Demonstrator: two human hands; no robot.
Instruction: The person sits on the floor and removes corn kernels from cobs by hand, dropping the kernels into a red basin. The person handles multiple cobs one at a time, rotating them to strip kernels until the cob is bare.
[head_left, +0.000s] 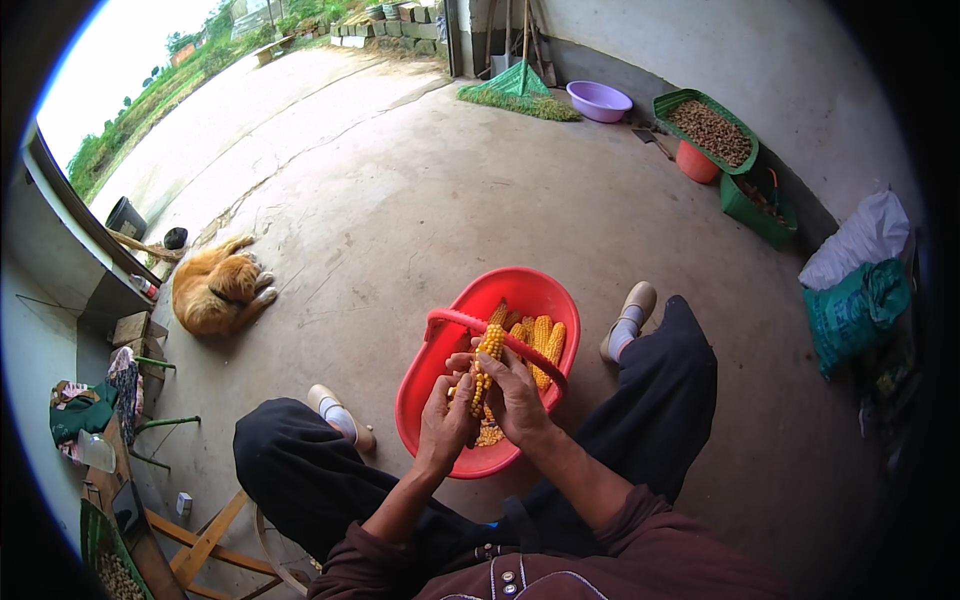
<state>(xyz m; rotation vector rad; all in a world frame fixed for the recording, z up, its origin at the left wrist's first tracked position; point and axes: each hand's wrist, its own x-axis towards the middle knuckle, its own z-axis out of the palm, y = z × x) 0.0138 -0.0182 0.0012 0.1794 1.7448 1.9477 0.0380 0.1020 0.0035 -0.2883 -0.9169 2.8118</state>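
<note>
Both my hands are on one yellow corn cob (489, 346), held above a red plastic basket (420, 390). My left hand (448, 412) grips the cob's lower end, its thumb against the kernels. Higher up, my right hand (517, 394) holds the cob with the thumb along its side. Part of the cob looks stripped of kernels. Several whole corn cobs (541, 337) lie in the basket's far right part. Loose corn kernels (490, 435) rest in the near end, partly hidden by my hands. The basket's red handle (457, 318) arches across behind the held cob.
My feet flank the basket on the concrete floor (360, 202). A tan dog (217, 289) lies curled at the left. Along the right wall stand a purple basin (600, 101), a green tray of peanuts (712, 131) and a teal sack (855, 311). A wooden frame (206, 544) is near my left knee.
</note>
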